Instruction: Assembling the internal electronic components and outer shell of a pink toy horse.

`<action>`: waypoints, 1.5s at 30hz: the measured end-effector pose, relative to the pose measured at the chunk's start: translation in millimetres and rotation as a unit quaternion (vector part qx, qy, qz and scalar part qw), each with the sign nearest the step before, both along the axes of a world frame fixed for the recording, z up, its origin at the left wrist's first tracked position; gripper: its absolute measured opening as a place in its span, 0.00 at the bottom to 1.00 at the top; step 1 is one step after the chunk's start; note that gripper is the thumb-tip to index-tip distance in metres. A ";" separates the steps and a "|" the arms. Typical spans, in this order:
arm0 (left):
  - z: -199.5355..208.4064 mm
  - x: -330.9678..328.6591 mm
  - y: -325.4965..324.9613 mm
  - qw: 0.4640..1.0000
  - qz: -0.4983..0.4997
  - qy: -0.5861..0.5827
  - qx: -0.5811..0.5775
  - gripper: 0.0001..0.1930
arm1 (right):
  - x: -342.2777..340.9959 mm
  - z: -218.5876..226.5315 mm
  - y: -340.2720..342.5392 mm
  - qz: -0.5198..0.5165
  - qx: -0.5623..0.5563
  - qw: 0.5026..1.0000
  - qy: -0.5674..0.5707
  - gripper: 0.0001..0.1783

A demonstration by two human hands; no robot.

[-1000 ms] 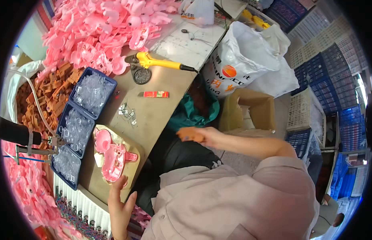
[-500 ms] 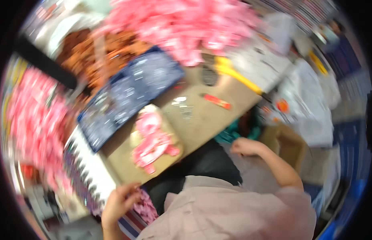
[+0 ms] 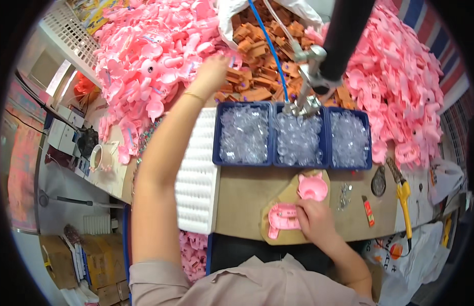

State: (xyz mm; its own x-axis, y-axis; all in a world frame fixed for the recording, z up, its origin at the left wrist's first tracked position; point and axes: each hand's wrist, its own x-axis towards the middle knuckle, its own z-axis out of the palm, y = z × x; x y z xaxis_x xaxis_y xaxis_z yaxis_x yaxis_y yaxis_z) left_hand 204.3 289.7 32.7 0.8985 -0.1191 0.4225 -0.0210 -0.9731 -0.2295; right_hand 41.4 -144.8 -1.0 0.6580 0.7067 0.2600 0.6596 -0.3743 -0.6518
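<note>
On the yellowish shaped pad (image 3: 293, 194) in front of me lies a pink animal-shaped plastic shell (image 3: 284, 217), hollow side up, its head a round cup with two ears. My right hand (image 3: 316, 220) is closed at the shell's right edge, thumb and fingers pinching there. Far forward, my left hand (image 3: 212, 75) reaches to where a heap of pink plastic shells (image 3: 160, 66) meets a pile of orange blocks (image 3: 257, 76). Its fingers are blurred and partly hidden, so I cannot see whether it holds anything.
Blue trays (image 3: 326, 164) of clear plastic pieces stand behind the pad, under a black arm with a metal clamp (image 3: 311, 76). A white ridged tray (image 3: 196, 178) lies left. Rightward are a red cutter (image 3: 368, 211), a yellow-handled tool (image 3: 404, 196) and another pink heap (image 3: 400, 86).
My left hand has gone from the table's near left edge out to the far piles. My right hand has come from beside the table onto the pink shell. The whole view has swung round.
</note>
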 end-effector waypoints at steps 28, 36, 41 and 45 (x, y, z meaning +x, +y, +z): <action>0.4 -252.3 -247.1 0.392 0.058 0.219 -0.892 0.13 | 0.1 45.1 -29.2 0.135 0.042 0.982 -0.123 0.12; -4.6 -254.5 -280.8 0.438 -0.001 0.119 -0.891 0.12 | 6.3 27.4 -41.2 0.069 0.054 0.974 -0.210 0.12; -15.0 -268.5 -302.3 0.458 -0.053 0.058 -0.886 0.25 | -15.6 6.6 -30.6 -0.111 0.112 0.968 -0.194 0.10; -19.7 -270.7 -298.1 0.424 -0.074 0.085 -0.899 0.39 | -14.7 13.4 -33.7 -0.123 0.136 0.973 -0.140 0.11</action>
State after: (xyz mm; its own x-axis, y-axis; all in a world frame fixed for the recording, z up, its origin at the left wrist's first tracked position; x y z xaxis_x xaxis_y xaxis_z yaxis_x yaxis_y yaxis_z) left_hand -66.4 -8.4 13.0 0.9730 0.1980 -0.1186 0.0193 0.4425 0.8966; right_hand 26.7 -178.5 12.4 0.6749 0.4166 0.6090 0.7379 -0.3813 -0.5568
